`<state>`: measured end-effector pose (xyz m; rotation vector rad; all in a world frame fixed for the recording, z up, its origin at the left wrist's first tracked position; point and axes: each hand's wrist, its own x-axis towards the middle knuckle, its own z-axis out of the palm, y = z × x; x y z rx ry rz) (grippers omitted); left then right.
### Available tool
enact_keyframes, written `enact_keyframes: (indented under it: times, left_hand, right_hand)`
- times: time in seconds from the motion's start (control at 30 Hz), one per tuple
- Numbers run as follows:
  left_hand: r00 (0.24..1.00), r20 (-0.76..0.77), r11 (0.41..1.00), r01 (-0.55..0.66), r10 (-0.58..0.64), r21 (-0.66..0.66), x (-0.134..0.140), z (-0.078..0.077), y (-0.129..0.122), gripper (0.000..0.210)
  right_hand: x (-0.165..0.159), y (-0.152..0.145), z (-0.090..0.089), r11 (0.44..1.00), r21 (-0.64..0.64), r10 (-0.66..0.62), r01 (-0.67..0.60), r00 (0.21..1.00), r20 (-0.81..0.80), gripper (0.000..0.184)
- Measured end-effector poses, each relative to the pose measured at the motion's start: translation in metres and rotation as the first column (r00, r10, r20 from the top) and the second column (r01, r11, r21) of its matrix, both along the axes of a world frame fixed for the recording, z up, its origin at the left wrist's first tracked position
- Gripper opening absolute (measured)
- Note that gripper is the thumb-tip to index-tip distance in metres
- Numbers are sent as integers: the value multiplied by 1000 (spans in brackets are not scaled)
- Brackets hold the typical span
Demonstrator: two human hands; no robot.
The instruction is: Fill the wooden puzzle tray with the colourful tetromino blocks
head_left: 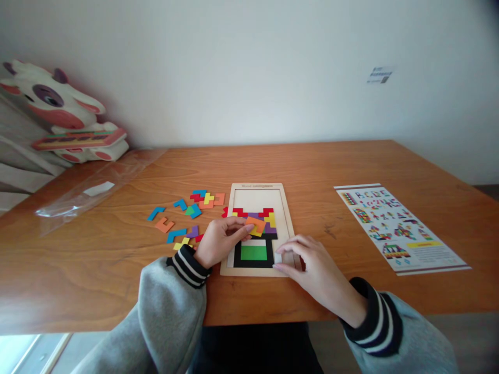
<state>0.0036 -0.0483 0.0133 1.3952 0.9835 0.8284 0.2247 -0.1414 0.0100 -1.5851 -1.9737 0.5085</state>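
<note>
1. Two hands work at a wooden puzzle tray (287,218) lying flat near the front edge of the table (312,166), straight ahead at 12 o'clock from the person.
2. Left hand (220,240) pinches an orange piece (255,224) between fingertips and thumb, holding it over the band of fitted pieces in the middle of the tray.
3. Right hand (312,262) lies open and flat on the tray's near right corner, at about 4 o'clock from the orange piece, gripping nothing.
4. Roughly the near half looks filled: a green square (253,252) framed in black sits at the front, with red, purple and yellow pieces packed above it. The far part of the tray is bare wood.
5. About a dozen loose pieces (187,218) lie scattered at 9 to 10 o'clock from the tray, so I judge much is left to place.
6. Flat and angular, the orange piece appears to be made of joined squares; it rests slightly askew, not seated.
7. At 3 o'clock lies a pattern sheet (397,228).
</note>
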Motion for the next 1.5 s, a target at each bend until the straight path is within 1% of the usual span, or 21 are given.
enact_keyframes:
  times: [0.07,0.17,0.23,0.33,0.43,0.57,0.6,0.67,0.77,0.83,0.87,0.93,1.0,1.1,1.13,1.2,1.27,1.3,1.4,1.47,1.5]
  left_hand:
    - [1000,5,1000,2,-2,2,0,0,-1,30]
    - [1000,1,1000,16,-16,23,0,0,-2,31]
    - [1000,15,999,4,-4,32,1,0,-2,33]
    - [995,68,997,-72,70,24,0,-1,1,37]
    - [980,123,987,-158,158,-3,-1,0,4,41]
    - [940,217,965,-260,264,-48,-4,0,9,41]
    - [915,261,951,-306,308,-48,-6,0,11,41]
    - [829,375,900,-436,414,-30,-10,1,16,40]
    - [655,535,779,-626,534,-12,-20,5,26,37]
    - [577,578,729,-683,576,-44,-27,7,32,36]
    - [564,578,722,-689,590,-65,-29,8,34,37]
    - [580,551,734,-673,600,-91,-32,8,35,38]
    - [624,512,755,-651,590,-77,-32,7,34,37]
    - [723,430,794,-607,540,24,-28,6,26,36]
    - [771,395,819,-569,500,73,-25,6,22,35]
    - [868,323,877,-447,378,175,-20,6,14,33]
    - [934,262,916,-308,241,257,-15,4,8,31]
    - [954,234,923,-251,186,291,-12,4,6,31]
    - [992,106,925,-97,62,367,-8,3,3,29]
    - [999,-18,914,42,-39,404,-8,4,3,31]
    - [994,-80,898,102,-75,427,-8,6,3,33]
  right_hand:
    - [0,1,0,999,-44,-23,20,998,-67,18]
    - [4,5,1,989,-147,-27,-6,975,-222,22]
    - [7,13,3,985,-171,-34,-20,951,-308,24]
    - [11,36,7,990,-140,-20,-32,937,-350,22]
    - [10,67,12,991,-99,45,-87,931,-362,19]
    - [-6,101,14,989,-71,91,-131,910,-405,21]
    - [-14,105,14,984,-88,102,-153,901,-422,21]
    - [-34,109,12,969,-156,98,-192,878,-469,23]
    - [-71,103,9,941,-184,156,-284,845,-511,20]
    - [-93,96,8,927,-180,214,-330,857,-469,17]
    - [-100,93,8,925,-171,241,-340,871,-429,14]
    - [-105,90,11,929,-135,280,-344,894,-351,14]
    - [-100,91,16,947,-87,259,-309,896,-362,25]
    - [-79,96,27,979,-77,117,-191,824,-554,33]
    - [-72,96,30,979,-78,104,-187,793,-601,36]
    - [-61,95,34,972,-72,120,-223,738,-664,39]
    - [-54,90,36,969,-51,146,-242,726,-672,38]
    - [-50,87,36,971,-45,148,-237,732,-665,37]
    - [-36,74,34,976,-66,111,-206,740,-663,35]
    - [-20,63,30,973,-118,70,-198,743,-666,34]
    - [-11,56,27,969,-158,45,-190,764,-644,32]
